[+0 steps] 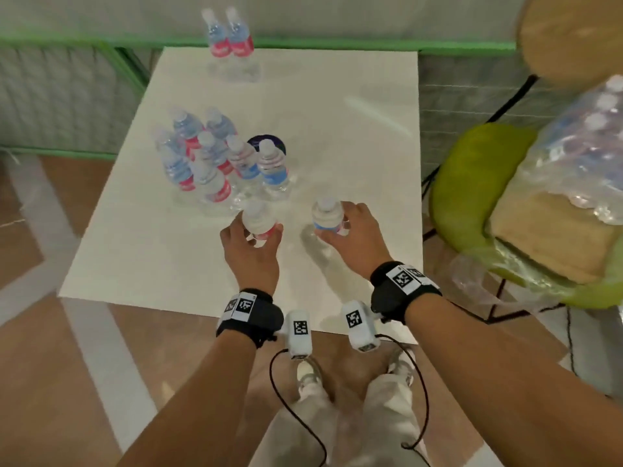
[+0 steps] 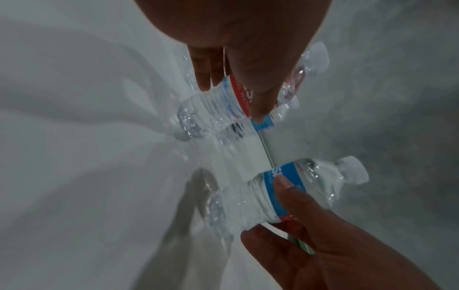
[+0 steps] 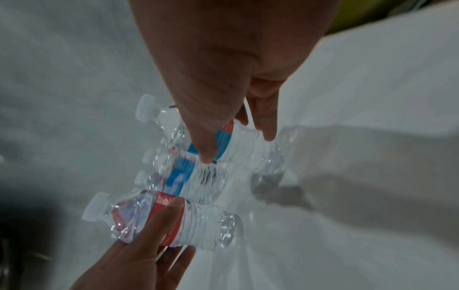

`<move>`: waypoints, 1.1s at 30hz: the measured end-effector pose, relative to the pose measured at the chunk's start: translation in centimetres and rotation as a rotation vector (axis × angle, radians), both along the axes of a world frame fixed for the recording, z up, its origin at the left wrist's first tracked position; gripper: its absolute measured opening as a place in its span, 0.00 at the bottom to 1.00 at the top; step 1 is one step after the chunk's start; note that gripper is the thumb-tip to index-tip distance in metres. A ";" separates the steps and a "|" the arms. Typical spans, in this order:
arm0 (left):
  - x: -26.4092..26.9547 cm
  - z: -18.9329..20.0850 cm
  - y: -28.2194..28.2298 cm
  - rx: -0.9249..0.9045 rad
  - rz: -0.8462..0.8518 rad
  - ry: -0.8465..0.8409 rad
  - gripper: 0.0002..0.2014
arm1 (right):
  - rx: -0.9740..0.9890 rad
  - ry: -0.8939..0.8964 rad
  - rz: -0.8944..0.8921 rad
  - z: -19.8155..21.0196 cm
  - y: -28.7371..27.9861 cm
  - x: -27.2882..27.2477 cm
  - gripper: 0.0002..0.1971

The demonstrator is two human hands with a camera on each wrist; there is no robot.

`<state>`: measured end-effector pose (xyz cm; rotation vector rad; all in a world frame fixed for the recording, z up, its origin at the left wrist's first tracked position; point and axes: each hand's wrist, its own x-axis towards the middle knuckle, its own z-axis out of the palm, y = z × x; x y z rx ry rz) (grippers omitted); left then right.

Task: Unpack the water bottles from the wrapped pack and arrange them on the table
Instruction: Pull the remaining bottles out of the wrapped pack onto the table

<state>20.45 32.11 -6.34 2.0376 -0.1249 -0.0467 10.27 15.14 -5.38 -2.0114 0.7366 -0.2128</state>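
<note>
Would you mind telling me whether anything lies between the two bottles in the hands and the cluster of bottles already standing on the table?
Nothing visible does. The left hand holds one bottle just in front of the cluster, the right hand another bottle beside it; only bare table lies between.

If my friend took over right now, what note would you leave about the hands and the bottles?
Left hand grips one bottle; right hand grips another bottle, both over the near part of the white table.
Done: a cluster of bottles stands mid-table, and a pair at the far edge.
Left: set these two down, then empty the wrapped pack on the green chair to the right.
</note>
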 end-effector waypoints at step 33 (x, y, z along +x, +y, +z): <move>5.4 -3.8 4.2 0.167 0.109 0.404 0.18 | 0.102 0.071 0.008 -0.2 2.1 6.1 0.07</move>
